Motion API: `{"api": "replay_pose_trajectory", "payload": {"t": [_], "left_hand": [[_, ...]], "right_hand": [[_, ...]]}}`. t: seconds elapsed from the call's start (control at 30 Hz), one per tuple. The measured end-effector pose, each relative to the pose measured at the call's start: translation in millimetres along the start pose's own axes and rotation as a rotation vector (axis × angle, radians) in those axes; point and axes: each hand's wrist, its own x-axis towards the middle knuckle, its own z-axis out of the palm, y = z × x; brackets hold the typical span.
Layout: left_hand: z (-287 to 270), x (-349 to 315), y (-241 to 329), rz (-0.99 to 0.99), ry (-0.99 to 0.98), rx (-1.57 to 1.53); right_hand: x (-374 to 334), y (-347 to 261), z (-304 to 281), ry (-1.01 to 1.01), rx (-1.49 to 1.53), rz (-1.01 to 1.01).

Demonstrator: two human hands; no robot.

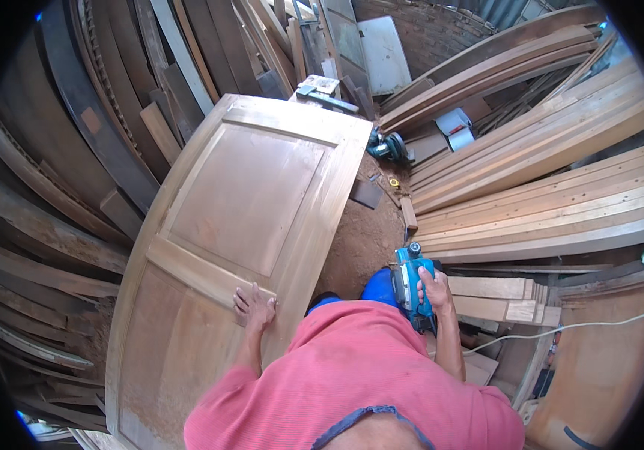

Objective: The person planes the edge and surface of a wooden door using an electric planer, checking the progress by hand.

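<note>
A panelled wooden door (247, 202) lies in front of me and to the left, its frame pale and its panels browner. My left hand (253, 306) rests flat on the door near its middle rail, fingers spread. At my right side my right hand (434, 291) is wrapped around the handle of a teal electric planer (409, 281). The planer hangs beside my leg, apart from the door. Its underside is only partly visible.
Long planks (540, 202) are stacked on the right, with short boards (498, 292) below them. A second teal power tool (389, 146) lies past the door's far right corner. A pale cord (570, 326) runs at the right. Boards (112, 112) lean along the left.
</note>
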Motion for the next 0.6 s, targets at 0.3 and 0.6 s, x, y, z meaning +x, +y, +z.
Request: {"api": "replay_pose_trajectory", "payload": {"t": [0.3,0.6], "left_hand": [[-16,106,166,0.265,0.281,-0.05],[-27,287,445,0.487,0.31,0.031]], "right_hand": [[110,-49,-22,-0.068,0.0,0.001],[283,-62,-80,-0.185,-0.093,0.144]]}}
